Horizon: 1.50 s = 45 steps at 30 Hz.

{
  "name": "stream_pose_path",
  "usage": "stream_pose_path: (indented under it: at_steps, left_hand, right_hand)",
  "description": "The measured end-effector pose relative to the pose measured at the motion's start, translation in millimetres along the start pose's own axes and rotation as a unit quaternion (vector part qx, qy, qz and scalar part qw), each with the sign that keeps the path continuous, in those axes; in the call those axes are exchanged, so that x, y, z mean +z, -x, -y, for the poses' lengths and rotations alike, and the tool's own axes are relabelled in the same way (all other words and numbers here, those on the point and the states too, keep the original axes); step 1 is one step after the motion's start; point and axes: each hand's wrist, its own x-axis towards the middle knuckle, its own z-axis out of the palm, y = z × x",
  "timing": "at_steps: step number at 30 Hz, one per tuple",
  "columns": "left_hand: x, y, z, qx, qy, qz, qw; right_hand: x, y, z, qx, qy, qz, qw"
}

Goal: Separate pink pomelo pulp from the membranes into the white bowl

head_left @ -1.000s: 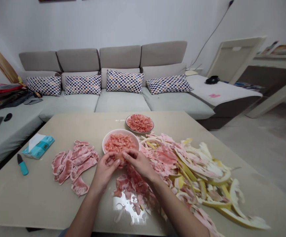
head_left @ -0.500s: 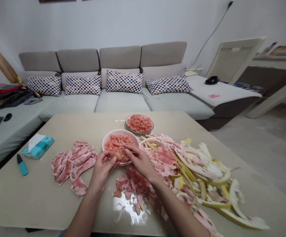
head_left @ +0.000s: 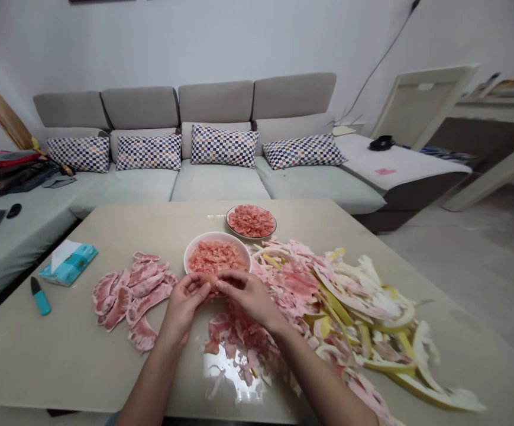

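Note:
Just over the near rim of a white bowl, both hands meet at their fingertips around a small pomelo segment, mostly hidden by the fingers. My left hand is closed in a pinch on its left side. From the other side, my right hand pinches it too. Loose pink pomelo pulp fills much of the bowl. Left of my left hand lie several unpeeled pomelo segments with pale membrane. Torn pink membranes are scattered beneath my right hand and forearm.
Behind the bowl stands a dark-rimmed plate heaped with pulp. A large pile of pomelo rind covers the table's right part. A tissue pack and a turquoise-handled knife lie at the left. A sofa stands beyond the table.
My right hand's fingers, earlier reaching over the pulp in the bowl, have drawn back toward me and closed against my left fingertips at the segment. The left hand has barely moved.

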Motion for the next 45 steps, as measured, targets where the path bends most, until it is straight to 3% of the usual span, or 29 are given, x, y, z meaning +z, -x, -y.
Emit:
stream_pose_path:
  at_steps: [5, 10, 16, 19, 23, 25, 29, 37, 41, 45]
  left_hand:
    - [0.2, 1, -4, -0.022, 0.029, 0.009, 0.999]
    - [-0.2, 1, -5, -0.038, 0.084, 0.006, 0.996]
    - [-0.6, 1, -6, -0.042, 0.124, 0.011, 0.991]
    - [-1.1, 2, -8, -0.033, 0.130, 0.019, 0.991]
    - [1.7, 4, -9, -0.030, 0.098, 0.041, 0.994]
    - [3.9, 4, -8, -0.015, 0.043, 0.033, 0.998]
    - [6.1, 4, -5, 0.016, -0.060, 0.041, 0.997]
    - [3.2, 3, -7, 0.033, -0.123, 0.019, 0.992]
    - [0.8, 2, -7, 0.026, -0.127, 0.029, 0.991]
    - [0.8, 0, -7, -0.008, -0.068, 0.040, 0.997]
  right_hand:
    - [-3, -3, -11, 0.071, -0.117, 0.024, 0.990]
    - [0, -2, -19, 0.153, -0.282, 0.017, 0.947]
    - [0, -4, -18, 0.160, -0.363, 0.007, 0.918]
    - [-3, -4, -16, 0.137, -0.313, -0.004, 0.940]
    - [-4, 0, -7, 0.034, -0.085, -0.021, 0.996]
    - [-2, 4, -2, -0.007, -0.002, -0.026, 1.000]
    - [5, 8, 0, -0.045, 0.061, -0.040, 0.996]
    - [5, 8, 3, -0.043, 0.068, -0.051, 0.995]
    - [-1, 6, 4, -0.015, 0.012, -0.025, 1.000]
    - [-7, 1, -6, 0.018, -0.068, 0.002, 0.998]
